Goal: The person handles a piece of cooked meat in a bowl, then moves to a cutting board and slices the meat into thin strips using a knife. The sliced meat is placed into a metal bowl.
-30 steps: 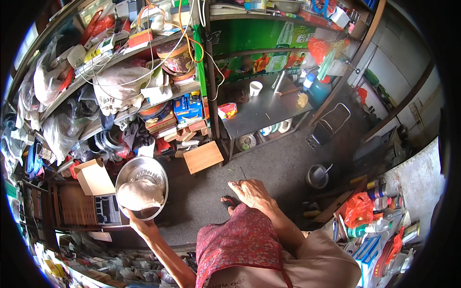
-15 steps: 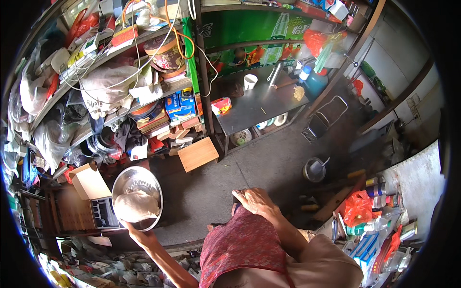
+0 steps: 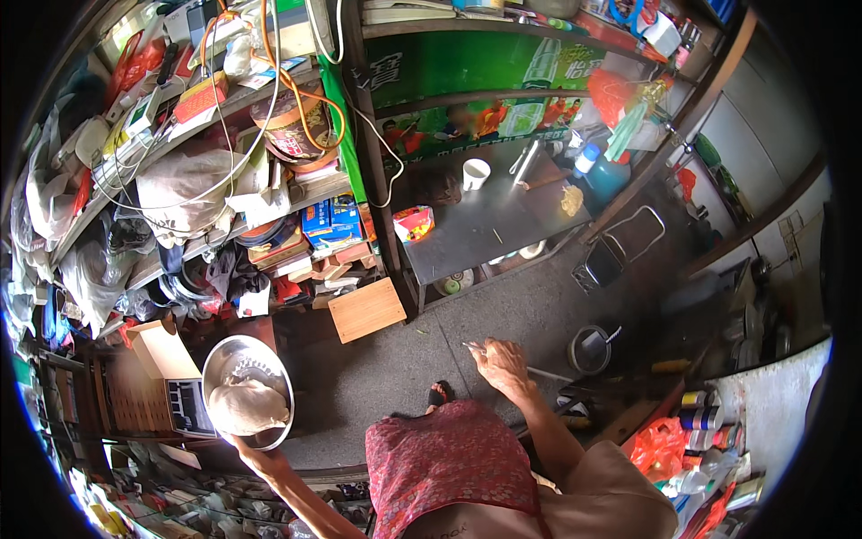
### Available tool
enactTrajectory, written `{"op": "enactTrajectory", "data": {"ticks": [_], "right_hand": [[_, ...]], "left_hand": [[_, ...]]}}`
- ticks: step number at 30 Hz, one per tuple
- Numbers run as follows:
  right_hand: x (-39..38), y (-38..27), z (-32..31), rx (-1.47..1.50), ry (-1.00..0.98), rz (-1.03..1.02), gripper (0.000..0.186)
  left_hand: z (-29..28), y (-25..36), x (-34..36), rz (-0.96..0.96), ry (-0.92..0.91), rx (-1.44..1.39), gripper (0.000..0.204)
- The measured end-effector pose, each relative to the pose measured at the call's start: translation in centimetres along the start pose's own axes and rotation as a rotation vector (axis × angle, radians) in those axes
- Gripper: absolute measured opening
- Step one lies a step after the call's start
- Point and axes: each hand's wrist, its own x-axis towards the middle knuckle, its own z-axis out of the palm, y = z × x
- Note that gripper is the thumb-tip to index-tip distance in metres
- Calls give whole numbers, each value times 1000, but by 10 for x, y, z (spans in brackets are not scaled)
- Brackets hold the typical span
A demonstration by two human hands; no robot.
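My left hand (image 3: 241,446) grips the lower rim of a steel bowl (image 3: 278,368) at my lower left, holding a pale rounded lump (image 3: 244,406) whose nature I cannot make out. My right hand (image 3: 498,364) hangs over the floor with its fingers curled; a small pale item shows at the fingertips, too small to name. Below my hands are a red floral apron (image 3: 440,458) and a sandalled foot (image 3: 438,395). An open cardboard box (image 3: 160,346) stands just left of the bowl.
Crammed shelves (image 3: 180,189) line the left. Ahead are a steel table (image 3: 476,234) holding a white cup (image 3: 476,172), and a wooden board (image 3: 366,308). At right are a folding step stool (image 3: 602,260), a bucket (image 3: 591,350) and bottles with a red bag (image 3: 657,449).
The bowl in my left hand has moved lower and a little left. My right hand has moved rightward, away from the apron. The surroundings have shifted slightly in the view.
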Motion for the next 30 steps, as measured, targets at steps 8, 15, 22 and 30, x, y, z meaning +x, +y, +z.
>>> {"op": "enactTrajectory", "data": {"ticks": [8, 15, 22, 30], "right_hand": [[80, 5, 21, -34, -154, 88, 40], [259, 56, 107, 40, -218, 304, 43], [445, 61, 212, 202, 15, 410, 52], [517, 91, 270, 293, -65, 406, 40]], "left_hand": [[0, -29, 7, -16, 57, 351, 63], [35, -42, 14, -48, 227, 20, 77], [104, -93, -14, -100, 396, 222, 70], [159, -161, -22, -158, 441, 278, 64]]}}
